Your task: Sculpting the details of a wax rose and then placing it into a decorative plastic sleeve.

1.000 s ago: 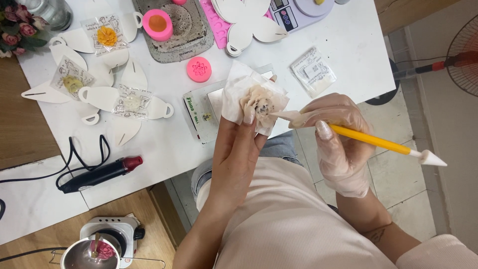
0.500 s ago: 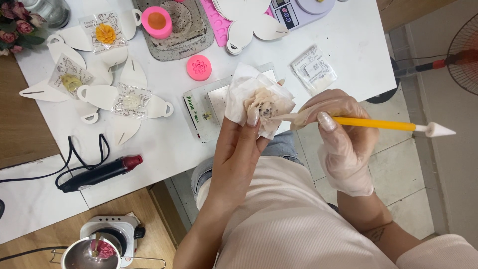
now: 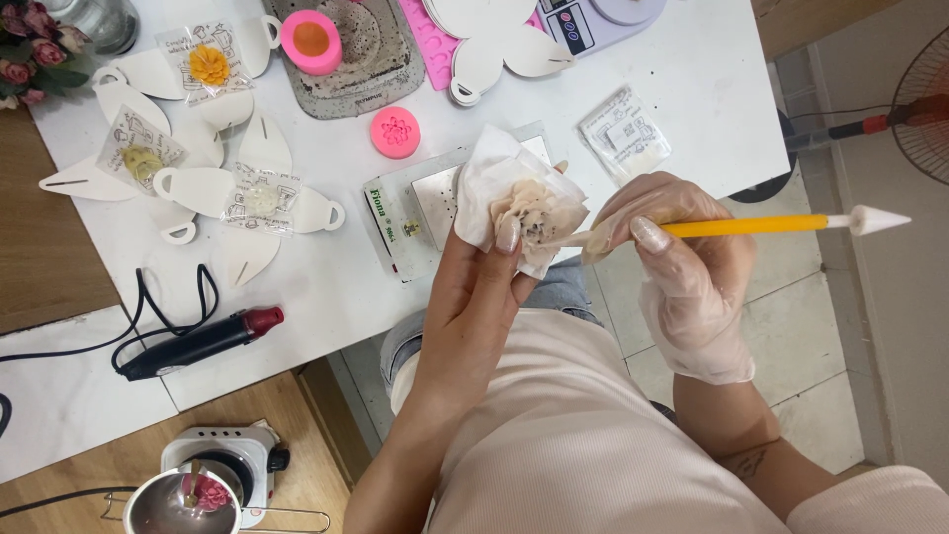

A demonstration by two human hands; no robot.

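My left hand (image 3: 484, 287) is bare and holds up a beige flower-shaped piece (image 3: 529, 213) cradled in a white tissue (image 3: 489, 173). My right hand (image 3: 682, 267) wears a clear plastic glove and grips a yellow modelling tool (image 3: 751, 225) with a white cone tip at its far end. The tool lies almost level, and its near tip touches the flower piece. Both hands hover over the front edge of the white table (image 3: 326, 277), above my lap.
On the table: a small metal plate on a box (image 3: 410, 208), pink round moulds (image 3: 395, 132) (image 3: 311, 40), a grey mat (image 3: 366, 49), packaged flower pieces on white card shapes (image 3: 198, 188), a sachet (image 3: 623, 133), a scale (image 3: 593, 15), a black-and-red heat tool (image 3: 203, 341). A small stove with a pot (image 3: 203, 485) sits lower left; a fan (image 3: 924, 99) stands right.
The yellow tool has swung from pointing down-right to nearly level. My left hand has turned the tissue and flower piece slightly.
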